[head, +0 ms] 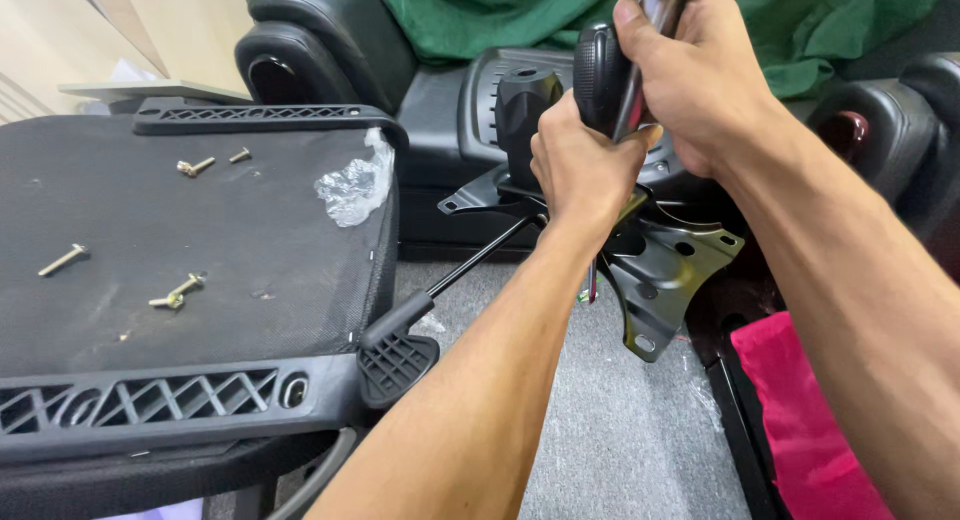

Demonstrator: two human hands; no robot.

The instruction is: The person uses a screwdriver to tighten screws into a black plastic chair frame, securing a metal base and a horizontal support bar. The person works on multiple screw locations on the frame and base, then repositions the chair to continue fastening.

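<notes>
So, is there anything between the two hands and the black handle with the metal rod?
Nothing visible. The right hand wraps the black handle and the metal rod directly, and the left hand grips just below it, above the black metal plate. Both hands touch the tool.

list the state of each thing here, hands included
left hand: closed around the tool shaft
right hand: gripping the black tool handle
metal chair mechanism plate: tilted, held off the floor
lever: sticking out from the plate
bolts: loose on the mesh seat
plastic bag: crumpled, torn open
</notes>
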